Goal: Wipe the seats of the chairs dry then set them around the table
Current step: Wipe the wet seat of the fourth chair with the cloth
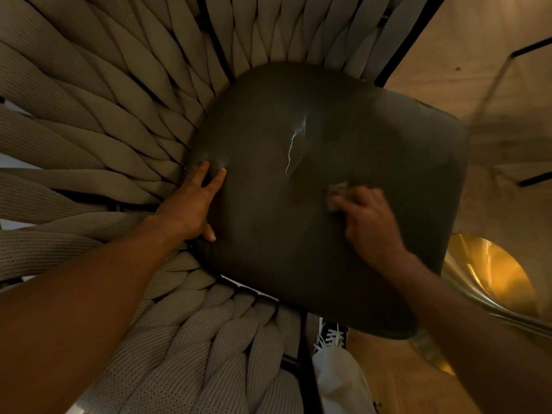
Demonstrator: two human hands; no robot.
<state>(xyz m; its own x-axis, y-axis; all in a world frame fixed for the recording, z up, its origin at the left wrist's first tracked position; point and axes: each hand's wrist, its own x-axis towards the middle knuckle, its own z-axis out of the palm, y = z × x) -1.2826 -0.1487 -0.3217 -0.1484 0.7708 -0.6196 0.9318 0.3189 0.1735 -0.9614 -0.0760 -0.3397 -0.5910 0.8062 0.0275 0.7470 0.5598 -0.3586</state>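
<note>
A dark grey seat cushion [298, 234] fills the middle of the view, sitting in a chair with a thick woven rope backrest [98, 130]. A thin glinting streak of water [294, 144] runs down the cushion's centre. My left hand [194, 204] lies on the cushion's left edge, fingers straight and spread, thumb over the rim. My right hand [370, 222], blurred by motion, holds a small grey cloth [336, 194] under its fingers against the cushion's right half.
Wooden floor [484, 40] shows at the upper right with thin black legs of another piece of furniture [534, 179]. A shiny brass-coloured table base [490, 273] stands at the right. My shoe [331, 333] and light trouser leg sit below the cushion.
</note>
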